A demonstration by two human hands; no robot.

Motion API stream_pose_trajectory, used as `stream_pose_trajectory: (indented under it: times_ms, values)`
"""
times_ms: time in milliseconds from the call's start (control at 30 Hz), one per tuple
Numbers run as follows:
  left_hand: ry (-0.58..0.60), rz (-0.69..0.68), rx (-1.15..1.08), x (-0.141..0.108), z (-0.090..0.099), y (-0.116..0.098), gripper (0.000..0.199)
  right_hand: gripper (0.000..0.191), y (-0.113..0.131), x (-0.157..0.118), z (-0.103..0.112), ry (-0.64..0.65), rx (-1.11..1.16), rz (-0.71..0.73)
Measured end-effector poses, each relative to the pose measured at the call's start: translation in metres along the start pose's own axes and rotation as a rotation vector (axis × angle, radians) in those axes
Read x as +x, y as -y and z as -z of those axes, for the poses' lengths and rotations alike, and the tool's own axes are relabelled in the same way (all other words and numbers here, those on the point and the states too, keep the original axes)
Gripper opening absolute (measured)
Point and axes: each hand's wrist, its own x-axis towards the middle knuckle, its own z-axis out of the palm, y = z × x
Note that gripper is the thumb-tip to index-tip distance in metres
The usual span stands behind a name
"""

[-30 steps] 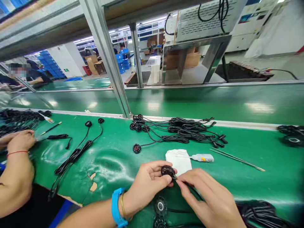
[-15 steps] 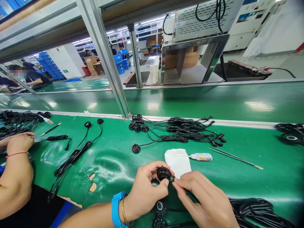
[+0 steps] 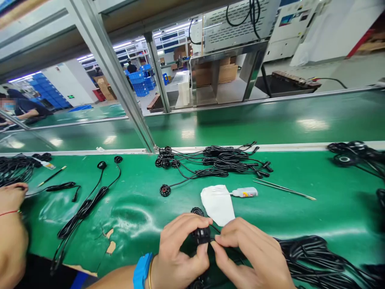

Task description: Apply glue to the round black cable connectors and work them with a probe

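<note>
Two hands clamped: left hand (image 3: 180, 253), right hand (image 3: 249, 255) on black round connector (image 3: 201, 235); white cloth (image 3: 218, 204) edge just beyond.

Behind the bare left hand (image 3: 180, 255), a chunky blue wristband (image 3: 141, 271) sits beside a thin gold bangle (image 3: 149, 275).

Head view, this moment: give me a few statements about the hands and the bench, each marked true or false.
The left hand grips a black round cable part. True.
The right hand holds a small bottle. False: the bottle lies on the green bench, away from the hands.
A white cloth lies beside the bottle. True.
The blue wristband is on the right wrist. False: it is on the left wrist.
Another person's hand shows at the left edge. True.
</note>
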Motion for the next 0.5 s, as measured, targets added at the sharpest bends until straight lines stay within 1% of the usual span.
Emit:
stream_pose_trajectory:
  times_ms: [133,233,267,300,400,500]
  values:
    - [0.048,-0.025,-0.012,0.003,0.003,0.004,0.047,0.017,0.0,0.003,-0.002,-0.053,0.028,-0.015]
    - [0.128,-0.029,-0.065,0.001,0.006,0.009,0.046,0.018,0.0,0.005,-0.004,-0.066,0.057,-0.043]
    - [0.142,-0.012,-0.094,0.0,0.007,0.011,0.047,0.017,0.001,0.005,-0.004,-0.066,0.074,-0.058]
    - [0.139,0.026,-0.126,-0.001,0.007,0.013,0.048,0.016,0.001,0.005,-0.004,-0.061,0.095,-0.078]
    - [0.079,0.199,-0.225,-0.005,0.007,0.015,0.049,0.013,0.004,0.004,-0.004,-0.052,0.177,-0.163]
    - [0.067,0.313,-0.301,-0.006,0.006,0.015,0.039,0.011,0.01,0.004,-0.005,-0.047,0.239,-0.259]
